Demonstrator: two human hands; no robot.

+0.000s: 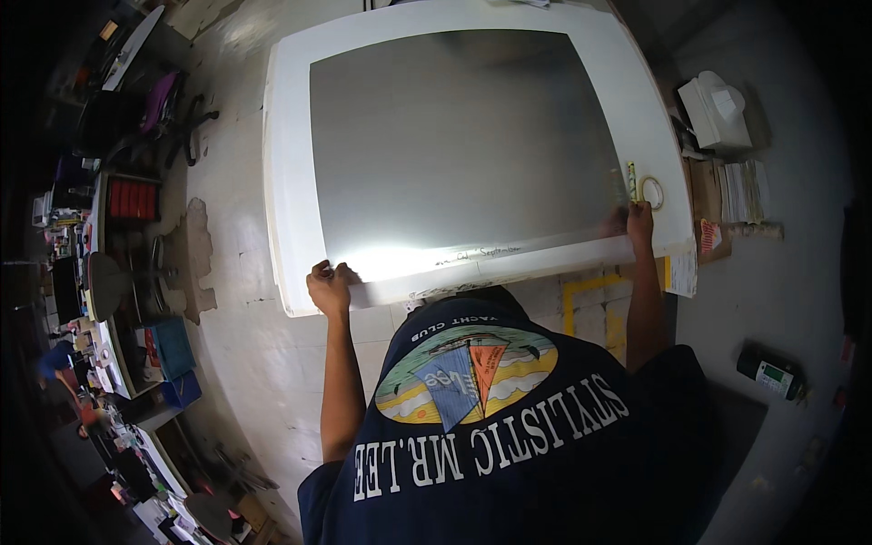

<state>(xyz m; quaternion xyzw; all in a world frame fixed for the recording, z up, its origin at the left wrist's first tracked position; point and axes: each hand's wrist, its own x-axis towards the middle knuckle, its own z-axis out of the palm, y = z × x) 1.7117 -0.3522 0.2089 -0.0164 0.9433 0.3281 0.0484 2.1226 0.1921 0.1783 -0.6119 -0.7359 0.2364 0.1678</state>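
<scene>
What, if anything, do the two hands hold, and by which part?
The left hand is at the near left corner of the grey sheet, the right hand by its near right corner; whether either grips it cannot be told.

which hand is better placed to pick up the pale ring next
Probably the right hand: it is close beside the pale ring, near the lower right corner of the grey sheet. The left hand is far across, near the sheet's lower left corner. Whether either hand is gripping is unclear.
</scene>
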